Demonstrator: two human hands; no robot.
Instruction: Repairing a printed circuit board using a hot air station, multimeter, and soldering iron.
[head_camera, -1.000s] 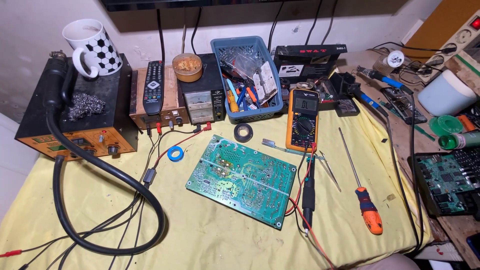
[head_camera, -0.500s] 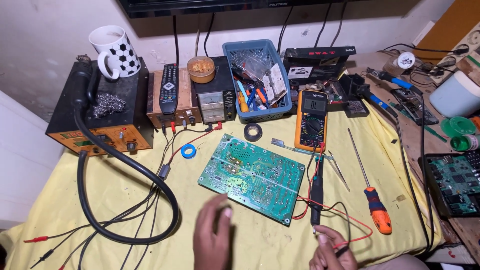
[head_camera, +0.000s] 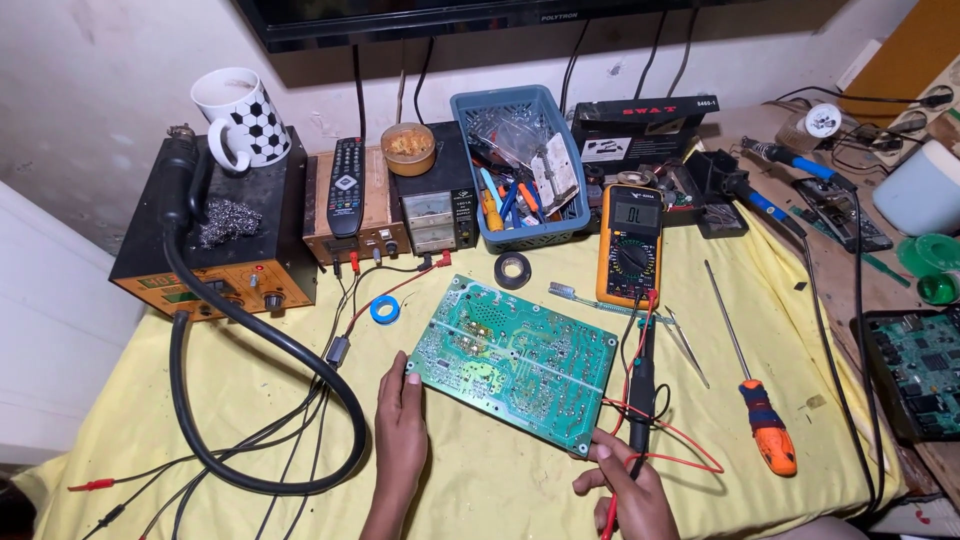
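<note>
A green circuit board (head_camera: 515, 360) lies solder side up on the yellow cloth (head_camera: 480, 480). My left hand (head_camera: 400, 430) rests flat on the cloth with its fingertips touching the board's near left corner. My right hand (head_camera: 625, 485) is at the board's near right corner, its fingers curled around a black meter probe (head_camera: 640, 385) with red and black leads. A yellow multimeter (head_camera: 631, 243) stands just beyond the board.
A rework station (head_camera: 215, 250) with a thick black hose (head_camera: 250, 400) is at the left, with a mug (head_camera: 240, 120) on top. A power supply (head_camera: 435, 205), a blue basket of tools (head_camera: 520, 165), an orange-handled screwdriver (head_camera: 755, 395), tweezers (head_camera: 685, 345) and tape rolls surround the board.
Both my hands have come up from the near edge to the board's near corners. The view has dropped and moved closer to the table.
</note>
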